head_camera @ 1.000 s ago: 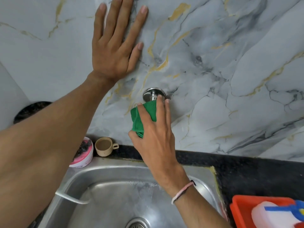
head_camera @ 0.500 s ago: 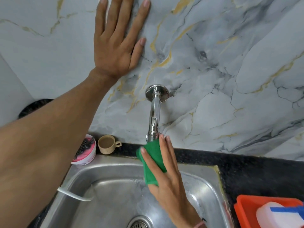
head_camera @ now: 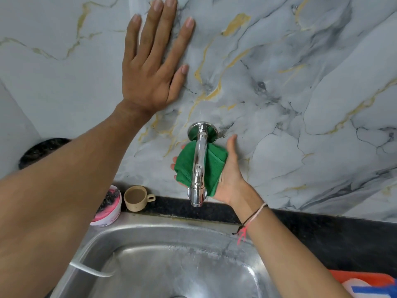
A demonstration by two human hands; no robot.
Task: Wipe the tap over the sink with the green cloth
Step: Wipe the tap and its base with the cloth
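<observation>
A chrome tap [head_camera: 199,166] sticks out of the marble wall above the steel sink [head_camera: 163,239]. My right hand [head_camera: 231,179] is turned palm up behind and under the spout, holding the green cloth [head_camera: 184,164] against the tap's underside. The cloth shows on both sides of the spout, and my fingertips peek out at its left edge. My left hand [head_camera: 153,67] lies flat on the wall above and left of the tap, fingers spread, holding nothing.
A beige cup [head_camera: 136,197] and a pink tub [head_camera: 108,208] stand on the black counter left of the tap. An orange tray [head_camera: 363,278] with a white and blue sponge sits at the lower right. A white hose [head_camera: 92,271] hangs over the sink's left rim.
My right hand turned palm up and carried the cloth from the spout's tip back up under the tap's stem. The left hand stayed pressed on the wall.
</observation>
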